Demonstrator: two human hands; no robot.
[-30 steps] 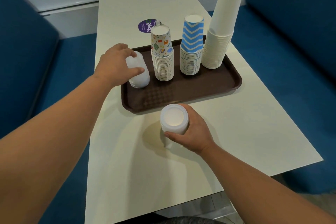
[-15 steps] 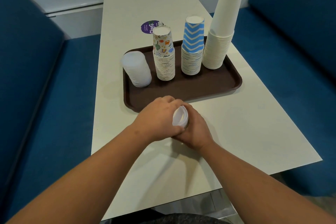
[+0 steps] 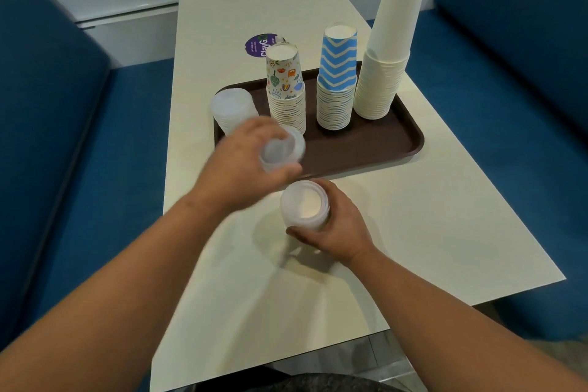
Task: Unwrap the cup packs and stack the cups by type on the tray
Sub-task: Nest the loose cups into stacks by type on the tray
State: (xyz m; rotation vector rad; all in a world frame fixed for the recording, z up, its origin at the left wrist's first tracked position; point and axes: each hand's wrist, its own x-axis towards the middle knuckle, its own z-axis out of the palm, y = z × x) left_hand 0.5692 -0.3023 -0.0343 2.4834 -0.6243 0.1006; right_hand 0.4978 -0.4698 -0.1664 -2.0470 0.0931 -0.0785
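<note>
My left hand [image 3: 241, 165] grips a small batch of clear plastic cups [image 3: 281, 151], blurred by motion, above the near left edge of the brown tray [image 3: 375, 149]. My right hand [image 3: 337, 226] holds the remaining stack of clear plastic cups [image 3: 304, 208] upright on the table just in front of the tray. On the tray stand a clear cup stack [image 3: 232, 110] at the left, a stack of cups with colourful prints [image 3: 286, 89], a blue zigzag stack [image 3: 337, 79] and a tall plain white stack [image 3: 388, 44].
The cream table [image 3: 429, 232] is narrow, with blue bench seats [image 3: 63, 143] on both sides. A purple round sticker [image 3: 259, 45] lies on the table behind the tray. A white wall ledge runs along the far end.
My left hand came off the tray's clear stack, reached the stack in my right hand, and has now lifted a batch of clear cups up toward the tray.
</note>
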